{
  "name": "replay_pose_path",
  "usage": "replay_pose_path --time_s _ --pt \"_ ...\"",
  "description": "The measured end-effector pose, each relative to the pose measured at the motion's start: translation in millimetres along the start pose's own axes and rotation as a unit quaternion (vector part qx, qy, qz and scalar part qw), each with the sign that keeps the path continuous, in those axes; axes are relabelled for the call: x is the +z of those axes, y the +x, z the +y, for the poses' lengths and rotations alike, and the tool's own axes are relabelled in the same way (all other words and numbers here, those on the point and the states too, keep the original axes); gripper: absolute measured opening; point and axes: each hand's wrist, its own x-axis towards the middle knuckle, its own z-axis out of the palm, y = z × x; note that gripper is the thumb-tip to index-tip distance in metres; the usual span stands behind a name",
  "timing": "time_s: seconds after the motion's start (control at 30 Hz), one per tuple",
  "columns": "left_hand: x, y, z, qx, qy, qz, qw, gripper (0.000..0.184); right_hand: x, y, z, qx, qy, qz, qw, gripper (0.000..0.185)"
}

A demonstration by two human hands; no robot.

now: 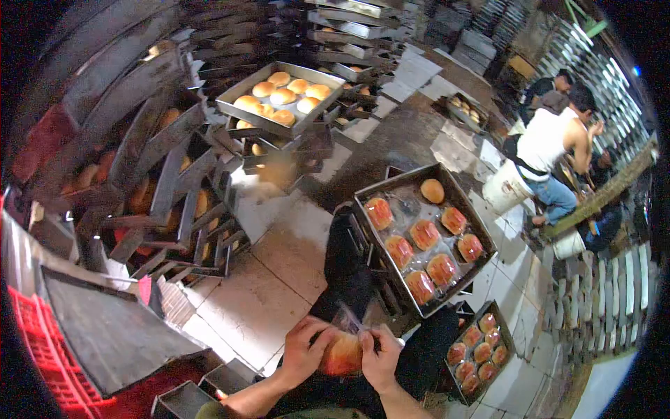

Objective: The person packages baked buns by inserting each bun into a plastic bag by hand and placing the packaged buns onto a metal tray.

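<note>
A round golden-brown bun (342, 355) sits inside a clear plastic bag (354, 321) close to my body. My left hand (304, 350) is closed on the bun's left side, with the thumb along the bag's upper edge. At the right, my right hand (380, 355) pinches the bag near its open end. Just beyond my hands, a metal tray (486, 264) rests tilted near my knees. It carries several buns in printed clear wrappers (424, 234) and one bare bun (433, 190) in its far corner.
Unwrapped buns fill another tray (230, 108) on a stack ahead. Stacked trays crowd the left, above a red crate (42, 349). Low on the right stands a tray of wrapped buns (481, 353). Farther right, a person in a white top (551, 143) sits near a white bucket (504, 188).
</note>
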Motion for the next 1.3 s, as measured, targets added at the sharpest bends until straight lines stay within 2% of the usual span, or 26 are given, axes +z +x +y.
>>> replay_pose_path --time_s 0.1,0.17,0.23,0.33,0.37,0.4,0.43,0.5,0.53,0.6,0.67,0.7,0.73,0.77,0.83,0.9,0.97,1.03,1.07,1.1,1.13,1.17,1.2,1.23,1.27,1.3 --pt "0 42 -25 0.034 0.042 0.034 0.998 0.012 24 61 9 -0.096 -0.135 0.118 0.979 0.025" --pt "7 40 -36 -0.130 -0.134 0.198 0.962 0.014 10 53 12 0.080 0.006 0.061 0.995 0.025" --pt "16 -20 -64 -0.116 -0.008 0.186 0.976 0.017 5 -5 8 0.276 0.090 0.032 0.956 0.024" --pt "5 -64 -45 -0.197 0.142 0.110 0.964 0.024 11 -80 64 0.414 0.231 -0.046 0.879 0.017" --pt "6 -67 -43 -0.203 0.136 0.104 0.964 0.024 3 -92 67 0.430 0.174 -0.064 0.884 0.015" --pt "6 -71 -41 -0.237 0.129 0.079 0.960 0.021 1 -97 60 0.288 0.042 0.016 0.957 0.014" --pt "3 -73 -38 -0.267 0.125 0.055 0.954 0.019 2 -96 45 0.130 -0.089 0.094 0.983 0.016" --pt "9 -62 -29 -0.316 -0.003 0.090 0.945 0.025 0 -80 -3 -0.144 -0.135 0.053 0.979 0.023" --pt "17 -58 -22 -0.309 -0.068 0.093 0.944 0.020 -2 -55 -22 -0.124 -0.192 -0.146 0.963 0.035" --pt "17 -33 17 -0.332 -0.194 0.105 0.917 0.021 6 -32 32 0.086 -0.161 -0.193 0.964 0.045" --pt "2 -9 25 -0.261 -0.211 0.169 0.927 0.020 -35 28 11 0.016 -0.139 -0.046 0.989 0.064" --pt "-3 -5 27 -0.191 -0.223 0.231 0.927 0.020 -63 57 19 0.064 0.066 -0.026 0.995 0.077" --pt "-6 -8 26 -0.187 -0.265 0.234 0.916 0.021 -99 78 3 0.124 0.048 -0.025 0.991 0.079" --pt "-7 -9 24 -0.186 -0.266 0.234 0.917 0.021 -118 101 -10 0.102 0.159 0.110 0.976 0.076" --pt "-5 -11 15 -0.224 -0.280 0.220 0.907 0.022 -148 149 -21 -0.064 0.225 0.159 0.959 0.063" --pt "1 -12 8 -0.222 -0.259 0.202 0.918 0.023 -167 216 2 -0.033 0.206 0.101 0.973 0.060" --pt "8 -7 16 -0.216 -0.308 0.191 0.907 0.025 -155 253 16 0.023 -0.025 0.112 0.993 0.056" --pt "11 -6 8 -0.193 -0.299 0.172 0.919 0.025 -151 266 79 0.032 -0.056 0.224 0.972 0.043" --pt "10 -5 1 -0.184 -0.266 0.148 0.935 0.026 -136 235 71 -0.022 -0.076 0.272 0.959 0.034" --pt "10 -3 -3 -0.174 -0.234 0.123 0.949 0.027 -117 196 67 -0.064 -0.209 0.284 0.934 0.028" --pt "11 2 -3 -0.169 -0.238 0.116 0.949 0.023 -98 149 101 -0.124 -0.143 0.208 0.960 0.021" --pt "15 5 -11 -0.158 -0.240 0.101 0.953 0.023 -67 96 76 -0.184 -0.235 0.182 0.937 0.015" --pt "23 8 -23 -0.161 -0.231 0.072 0.957 0.019 -46 41 85 -0.144 -0.258 0.031 0.955 0.015" --pt "34 12 -32 -0.161 -0.221 0.038 0.961 0.016 -34 -5 94 -0.173 -0.306 -0.030 0.935 0.018" --pt "46 15 -26 -0.154 -0.159 -0.005 0.975 0.015 -24 -39 93 -0.099 -0.376 -0.101 0.916 0.019" --pt "61 16 -23 -0.103 -0.092 -0.057 0.989 0.015 -20 -63 105 -0.143 -0.463 -0.110 0.868 0.025"
